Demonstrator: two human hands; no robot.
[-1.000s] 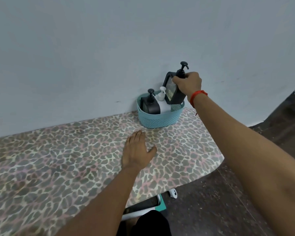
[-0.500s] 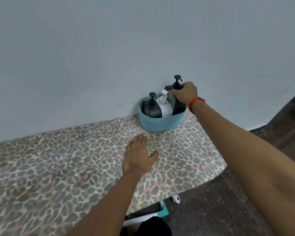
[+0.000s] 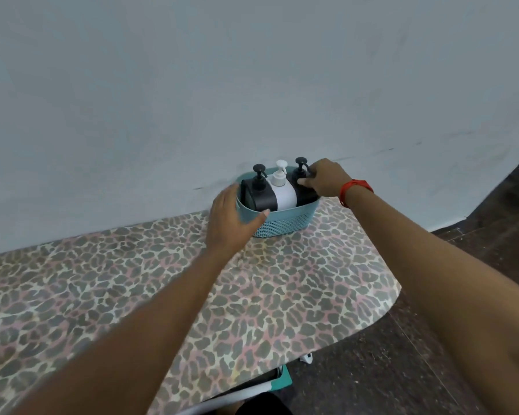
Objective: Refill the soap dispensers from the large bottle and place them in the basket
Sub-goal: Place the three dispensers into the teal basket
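Note:
A teal basket stands on the table against the wall. Three pump dispensers sit inside it: a black one on the left, a white one in the middle and a black one on the right. My left hand grips the basket's left rim, thumb over the front edge. My right hand, with a red band on the wrist, holds the right black dispenser near its top. The lower parts of the bottles are hidden by the basket wall.
The table wears a leopard-print cover and ends at a rounded right edge. A grey wall rises right behind the basket. Dark floor lies to the right; a teal and white object shows under the table's front edge.
The right black dispenser went down into the basket with my right hand on it. My left hand left the table top and took hold of the basket's left rim.

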